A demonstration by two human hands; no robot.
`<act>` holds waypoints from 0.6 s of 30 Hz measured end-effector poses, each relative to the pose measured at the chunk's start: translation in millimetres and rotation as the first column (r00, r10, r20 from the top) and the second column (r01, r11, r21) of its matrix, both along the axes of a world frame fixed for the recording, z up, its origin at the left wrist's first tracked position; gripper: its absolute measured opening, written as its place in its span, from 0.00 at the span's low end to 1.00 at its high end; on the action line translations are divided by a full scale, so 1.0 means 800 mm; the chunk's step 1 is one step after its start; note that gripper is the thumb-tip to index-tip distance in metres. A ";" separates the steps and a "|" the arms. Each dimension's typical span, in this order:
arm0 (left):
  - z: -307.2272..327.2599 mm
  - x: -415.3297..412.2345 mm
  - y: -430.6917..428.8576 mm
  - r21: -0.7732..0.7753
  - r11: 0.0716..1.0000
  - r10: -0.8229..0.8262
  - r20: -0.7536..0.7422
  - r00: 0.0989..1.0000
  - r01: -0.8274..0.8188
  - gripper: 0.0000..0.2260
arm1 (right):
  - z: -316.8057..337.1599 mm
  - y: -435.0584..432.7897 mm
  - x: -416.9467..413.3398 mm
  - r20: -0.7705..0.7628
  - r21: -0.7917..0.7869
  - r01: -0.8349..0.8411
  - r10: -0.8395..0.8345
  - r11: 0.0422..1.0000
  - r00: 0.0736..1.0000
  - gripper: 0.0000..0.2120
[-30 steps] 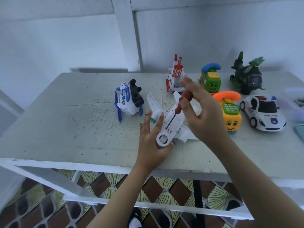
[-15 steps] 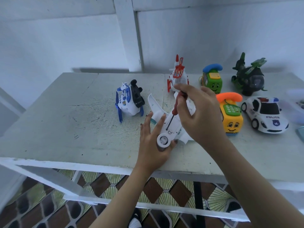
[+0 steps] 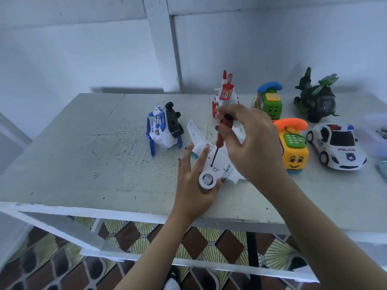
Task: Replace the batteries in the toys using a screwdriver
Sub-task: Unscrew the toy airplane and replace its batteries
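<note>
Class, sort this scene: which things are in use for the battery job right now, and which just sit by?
In use: plane, screwdriver, left hand, right hand.
Sitting by: blue helicopter, red toy, green phone, orange phone, police car, green helicopter.

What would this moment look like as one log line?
left hand holds toy plane on table | right hand grips screwdriver, tip on plane underside
</note>
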State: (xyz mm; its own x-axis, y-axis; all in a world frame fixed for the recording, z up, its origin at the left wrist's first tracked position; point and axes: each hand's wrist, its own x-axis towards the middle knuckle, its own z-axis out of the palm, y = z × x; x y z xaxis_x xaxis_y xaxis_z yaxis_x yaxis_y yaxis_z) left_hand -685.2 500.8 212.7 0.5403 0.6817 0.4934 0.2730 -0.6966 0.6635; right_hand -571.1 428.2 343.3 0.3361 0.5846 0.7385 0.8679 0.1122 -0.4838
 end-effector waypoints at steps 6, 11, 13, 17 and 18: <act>0.000 0.001 0.000 0.012 1.000 -0.001 0.005 1.000 0.001 0.34 | 0.004 -0.004 0.009 -0.074 -0.106 -0.147 0.139 0.984 0.987 0.13; 0.000 0.000 0.000 0.017 1.000 0.005 -0.001 1.000 -0.005 0.34 | -0.004 -0.003 0.003 -0.184 0.070 -0.094 0.106 0.993 0.977 0.10; 0.001 0.000 0.000 0.014 1.000 0.007 -0.008 1.000 -0.007 0.34 | -0.005 -0.005 0.002 -0.174 0.110 -0.060 0.079 0.992 0.982 0.11; 0.002 -0.001 -0.001 -0.006 1.000 0.008 -0.006 1.000 -0.008 0.34 | -0.009 -0.004 0.005 -0.082 0.046 -0.050 0.053 0.998 0.995 0.14; 0.002 -0.002 0.000 -0.009 1.000 0.007 -0.004 1.000 -0.007 0.34 | -0.011 -0.004 0.006 -0.057 0.024 -0.050 0.051 0.998 0.997 0.14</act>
State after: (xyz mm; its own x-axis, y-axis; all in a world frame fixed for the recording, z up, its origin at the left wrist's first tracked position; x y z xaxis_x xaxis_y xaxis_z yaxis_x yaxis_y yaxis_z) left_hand -686.4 500.5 214.5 0.5377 0.6899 0.4847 0.2804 -0.6884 0.6689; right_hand -566.2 425.2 334.9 0.3492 0.5855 0.7316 0.8314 0.1666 -0.5301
